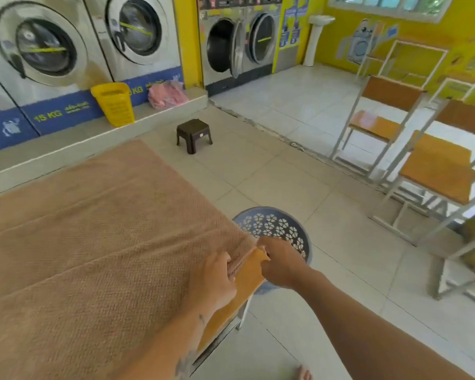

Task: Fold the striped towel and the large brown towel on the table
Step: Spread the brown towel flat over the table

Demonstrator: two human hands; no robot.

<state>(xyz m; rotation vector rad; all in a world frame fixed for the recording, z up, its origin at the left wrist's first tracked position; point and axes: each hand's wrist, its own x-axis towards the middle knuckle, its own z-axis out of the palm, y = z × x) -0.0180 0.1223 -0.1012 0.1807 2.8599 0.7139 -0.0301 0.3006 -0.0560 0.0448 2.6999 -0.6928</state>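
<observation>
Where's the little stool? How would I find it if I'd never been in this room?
Look at the row of big washing machines along the wall, with a yellow basket on the step below them. On the tiled floor just in front sits the little stool. It is dark brown, square-topped and low, far smaller than the chairs.

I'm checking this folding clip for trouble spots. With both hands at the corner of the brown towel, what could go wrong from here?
1. The left hand and right hand pinch the brown towel right at the table corner; a slip could drop that corner toward the blue basket or the floor.
2. The towel shows long creases, so folding now may trap them.
</observation>
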